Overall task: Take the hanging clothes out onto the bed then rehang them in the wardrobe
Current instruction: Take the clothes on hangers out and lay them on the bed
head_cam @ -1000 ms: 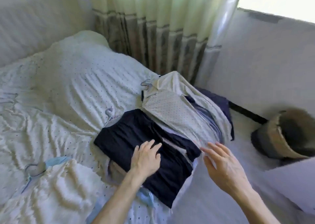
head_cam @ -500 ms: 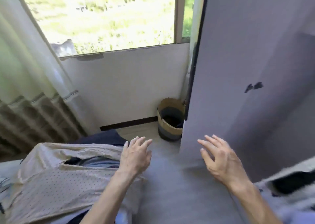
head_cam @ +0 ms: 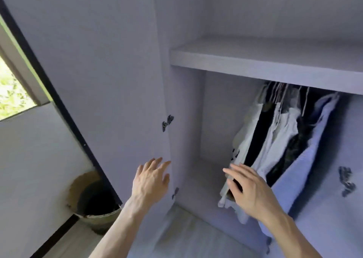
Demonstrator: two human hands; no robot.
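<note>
Pale lilac wardrobe (head_cam: 216, 120) stands open beside the window (head_cam: 11, 92), its door (head_cam: 108, 81) swung left and a shelf (head_cam: 255, 61) across the top. Hanging clothes (head_cam: 280, 132) crowd the right side under that shelf. Both forearms reach forward. The left hand (head_cam: 150, 181) hovers by the door's edge, fingers spread, holding nothing. The right hand (head_cam: 253, 193), fingers straight, is at the nearest white garment's hem; I cannot tell whether it touches.

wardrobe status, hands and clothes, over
Left hand open beside the open door. Right hand open at hanging clothes, gripping none. Nothing blocking.
</note>
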